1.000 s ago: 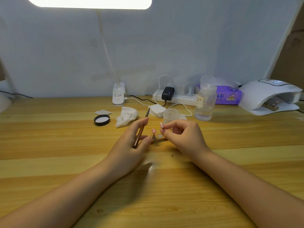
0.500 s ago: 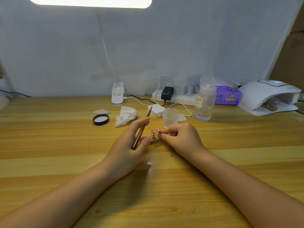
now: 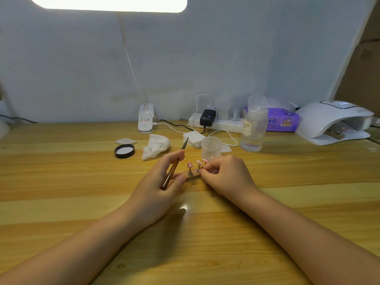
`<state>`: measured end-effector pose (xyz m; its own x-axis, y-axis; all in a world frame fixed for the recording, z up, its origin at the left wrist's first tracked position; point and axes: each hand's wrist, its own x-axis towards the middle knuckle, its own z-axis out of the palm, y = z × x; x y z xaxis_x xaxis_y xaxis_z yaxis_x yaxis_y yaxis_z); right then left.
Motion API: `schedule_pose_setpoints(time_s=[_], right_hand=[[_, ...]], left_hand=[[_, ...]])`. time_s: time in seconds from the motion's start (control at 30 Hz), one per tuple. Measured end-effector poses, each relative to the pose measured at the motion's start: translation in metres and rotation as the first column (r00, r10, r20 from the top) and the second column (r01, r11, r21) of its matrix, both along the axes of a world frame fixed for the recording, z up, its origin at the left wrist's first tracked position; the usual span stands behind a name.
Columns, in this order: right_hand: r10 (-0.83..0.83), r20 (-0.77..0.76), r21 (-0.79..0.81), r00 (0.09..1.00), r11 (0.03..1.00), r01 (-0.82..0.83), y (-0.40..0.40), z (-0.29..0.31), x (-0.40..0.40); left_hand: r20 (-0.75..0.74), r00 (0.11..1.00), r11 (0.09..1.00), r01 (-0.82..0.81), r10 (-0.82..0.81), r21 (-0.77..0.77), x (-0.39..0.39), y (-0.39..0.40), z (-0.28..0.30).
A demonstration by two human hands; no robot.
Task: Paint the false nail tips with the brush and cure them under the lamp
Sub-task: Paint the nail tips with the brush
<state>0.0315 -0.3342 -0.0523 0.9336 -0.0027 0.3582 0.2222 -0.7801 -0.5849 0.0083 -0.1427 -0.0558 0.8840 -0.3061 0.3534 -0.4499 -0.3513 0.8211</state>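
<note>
Pink false nail tips [image 3: 189, 165] stand on small pegs on a thin holder strip [image 3: 192, 175] lying on the wooden table. My left hand [image 3: 162, 182] grips a brown-handled brush [image 3: 174, 168], its tip pointing up and away from the tips. My right hand [image 3: 224, 173] has its fingers curled at the right end of the strip, pinching a peg below a nail tip [image 3: 199, 162]. The white curing lamp [image 3: 333, 120] sits at the far right.
Behind the hands stand a small clear jar [image 3: 211, 148], a clear liquid bottle [image 3: 254, 124], a black lid [image 3: 124, 150], a crumpled tissue [image 3: 155, 148], cotton pads [image 3: 194, 139], a power strip [image 3: 218, 122], a purple wipes pack [image 3: 282, 120] and a desk lamp base [image 3: 146, 119].
My right hand has lowered from above the strip down onto its right end. The left hand and the brush have barely moved.
</note>
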Motion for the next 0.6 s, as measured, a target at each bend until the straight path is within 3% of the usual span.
schedule_pose_setpoints(time_s=[0.6], right_hand=[[-0.033,0.046,-0.042,0.998,0.999,0.035,-0.007,0.000,0.005]], left_hand=[[0.058,0.998,0.996,-0.003,-0.002,0.087,-0.007,0.000,0.003]])
